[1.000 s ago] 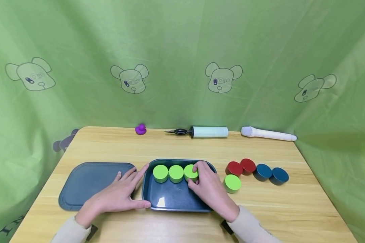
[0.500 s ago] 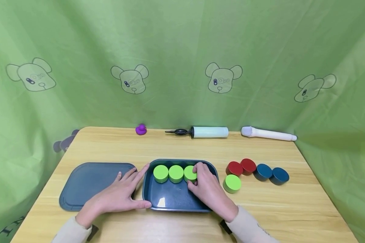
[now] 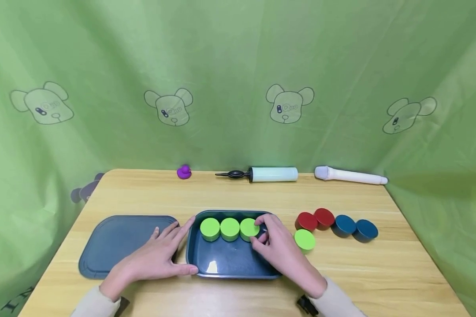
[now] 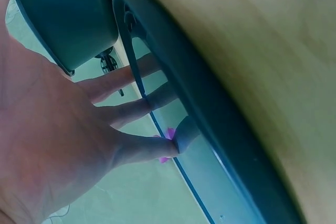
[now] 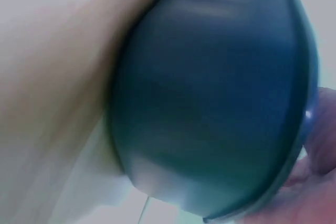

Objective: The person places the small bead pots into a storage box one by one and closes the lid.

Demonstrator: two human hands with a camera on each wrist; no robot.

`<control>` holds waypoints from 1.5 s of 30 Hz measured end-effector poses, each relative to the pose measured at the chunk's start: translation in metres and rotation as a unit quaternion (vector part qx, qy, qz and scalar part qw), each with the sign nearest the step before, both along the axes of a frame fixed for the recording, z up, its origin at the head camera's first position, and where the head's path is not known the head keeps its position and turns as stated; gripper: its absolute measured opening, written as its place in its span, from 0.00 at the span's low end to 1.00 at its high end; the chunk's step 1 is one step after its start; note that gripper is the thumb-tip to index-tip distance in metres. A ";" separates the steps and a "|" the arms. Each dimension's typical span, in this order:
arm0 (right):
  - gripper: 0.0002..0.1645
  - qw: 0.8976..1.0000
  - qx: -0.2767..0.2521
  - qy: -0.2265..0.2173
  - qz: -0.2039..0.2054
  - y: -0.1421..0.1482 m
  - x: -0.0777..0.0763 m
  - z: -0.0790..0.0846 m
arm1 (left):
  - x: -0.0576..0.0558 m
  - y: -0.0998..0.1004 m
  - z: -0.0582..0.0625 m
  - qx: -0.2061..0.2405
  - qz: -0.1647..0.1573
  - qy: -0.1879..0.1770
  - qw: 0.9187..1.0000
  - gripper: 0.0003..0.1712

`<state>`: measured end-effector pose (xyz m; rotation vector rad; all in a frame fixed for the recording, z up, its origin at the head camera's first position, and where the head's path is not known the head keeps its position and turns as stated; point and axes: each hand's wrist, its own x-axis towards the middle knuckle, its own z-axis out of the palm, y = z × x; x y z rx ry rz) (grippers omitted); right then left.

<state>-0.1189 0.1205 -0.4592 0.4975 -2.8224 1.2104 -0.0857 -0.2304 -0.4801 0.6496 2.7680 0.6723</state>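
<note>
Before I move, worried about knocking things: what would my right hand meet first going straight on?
Your right hand would probably meet the rightmost green block in the tray; they may be touching.

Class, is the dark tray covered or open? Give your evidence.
Open: three green discs show inside the tray, and the flat, lid-like panel lies beside it.

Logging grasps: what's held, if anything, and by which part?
Right hand: at the right edge of the container's rightmost green cylinder; grip can't be told. Left hand grips nothing, touching the container's left end.
</note>
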 end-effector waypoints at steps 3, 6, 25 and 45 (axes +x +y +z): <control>0.18 0.999 -0.035 0.003 0.026 0.007 0.001 0.002 | 0.001 -0.001 0.000 -0.002 0.003 0.002 1.000 0.69; 0.16 0.998 -0.057 0.016 0.026 0.017 0.004 0.003 | 0.002 -0.002 0.000 -0.006 0.004 0.004 1.000 0.69; 0.21 0.989 -0.070 0.028 -0.125 0.096 0.017 -0.008 | -0.002 0.001 0.000 -0.013 -0.004 0.018 1.000 0.70; 0.29 0.986 -0.016 -0.096 -0.132 0.124 0.011 -0.030 | 0.001 0.003 -0.002 -0.008 -0.005 0.018 1.000 0.70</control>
